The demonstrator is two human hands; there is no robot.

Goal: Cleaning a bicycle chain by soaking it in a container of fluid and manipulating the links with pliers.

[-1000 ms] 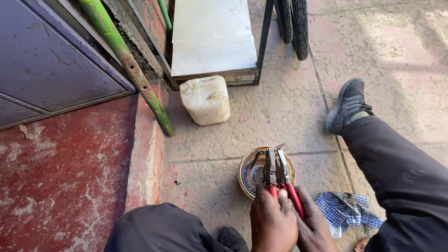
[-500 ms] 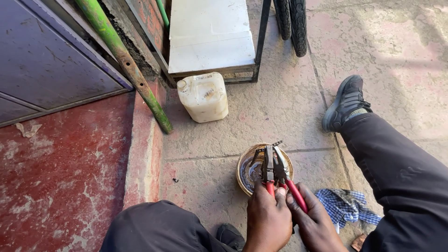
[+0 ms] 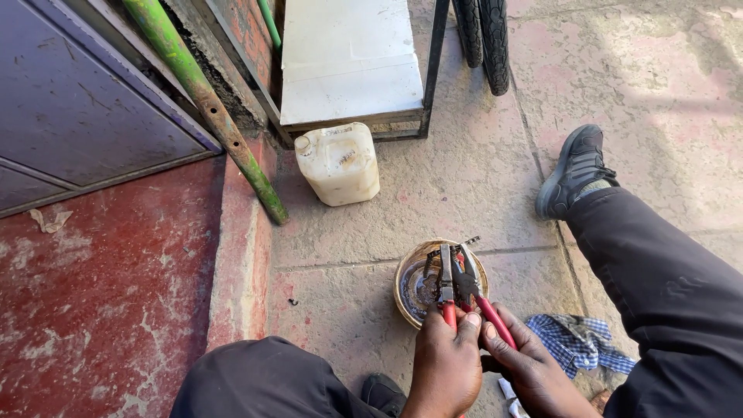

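Head view: left hand (image 3: pixel 445 364) and right hand (image 3: pixel 534 371) each wrap a red handle of the pliers (image 3: pixel 458 290); both grips pressed tight, pliers over the oily bowl (image 3: pixel 410 267) on the pavement. Best to squeeze evenly and keep the tips above the bowl, I judge.

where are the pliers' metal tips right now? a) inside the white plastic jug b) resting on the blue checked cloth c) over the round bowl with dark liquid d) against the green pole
c: the red-handled pliers, gripped by the left hand and right hand, have their tips over the round bowl of dark liquid, well apart from the cloth, jug and pole.
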